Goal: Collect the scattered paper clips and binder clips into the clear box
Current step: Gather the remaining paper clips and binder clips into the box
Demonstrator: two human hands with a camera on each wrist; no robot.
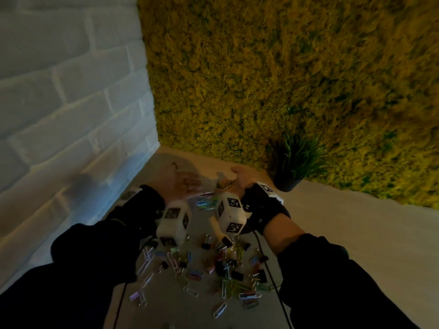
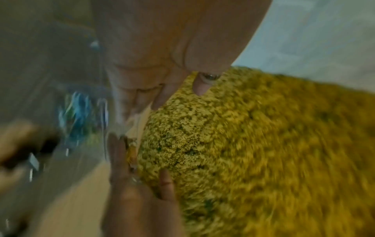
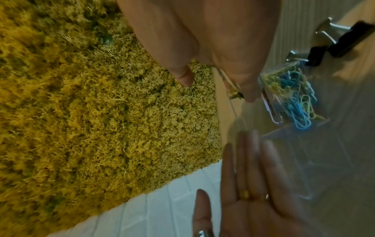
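Observation:
The clear box (image 1: 207, 198) stands at the far end of the table between my hands, with blue and yellow paper clips (image 3: 292, 97) inside. My left hand (image 1: 184, 184) lies flat, fingers straight, its palm against the box's left side. My right hand (image 1: 240, 178) arches over the box's right side, its fingers (image 3: 246, 91) curled on the rim and the thumb held apart. Several coloured paper clips and black binder clips (image 1: 225, 269) lie scattered on the table nearer to me. The left wrist view is blurred; the clear box (image 2: 85, 121) shows there as a smear.
A small potted plant (image 1: 288, 184) stands just right of my right hand. A white brick wall (image 1: 59, 115) bounds the table on the left and a moss wall (image 1: 285, 67) at the back. Two black binder clips (image 3: 334, 41) lie beside the box.

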